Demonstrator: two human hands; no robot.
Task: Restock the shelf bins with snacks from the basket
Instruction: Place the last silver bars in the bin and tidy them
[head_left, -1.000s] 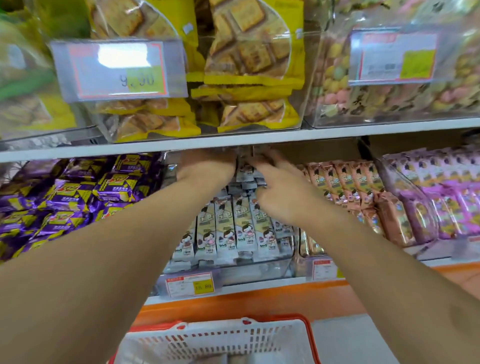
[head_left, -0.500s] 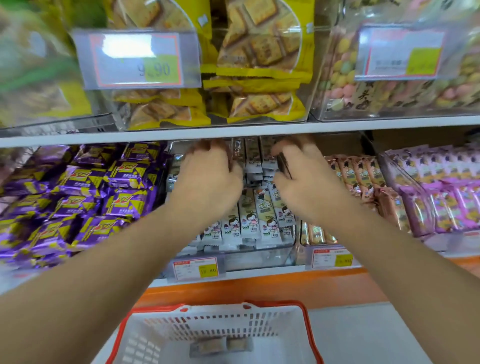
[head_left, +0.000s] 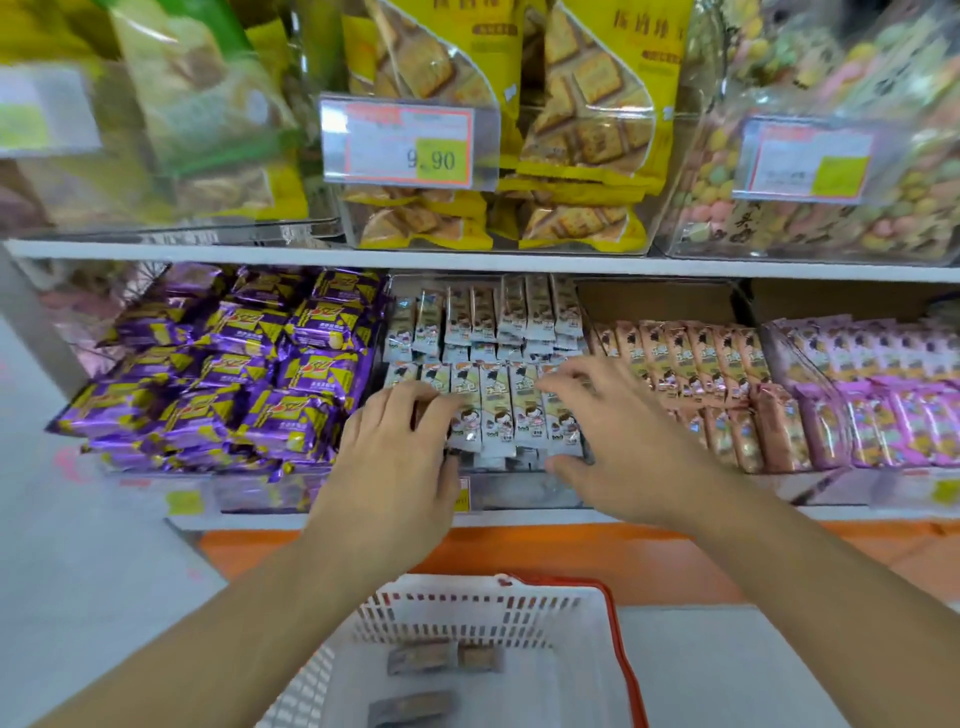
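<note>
Head view: my left hand (head_left: 395, 457) and right hand (head_left: 618, 441), grips loose and holding nothing, rest on the bin's (head_left: 519, 491) front-row packets (head_left: 496, 410), squaring them; basket (head_left: 618, 623) nearly empty.

A price tag (head_left: 408, 141) with "9.90" on it hangs on a clear box on the top shelf. Behind it sit yellow bags of square crackers (head_left: 582, 130). To the right is another price tag (head_left: 810, 161), too blurry to read, in front of bags of little round candies (head_left: 810, 223) in pink, yellow and green. To the left are blurry green and yellow bags (head_left: 208, 124). A white shelf edge (head_left: 260, 252) runs under them all. Low down, an orange strip (head_left: 649, 556) runs along the bottom of the shelves, above the pale floor (head_left: 727, 670).
</note>
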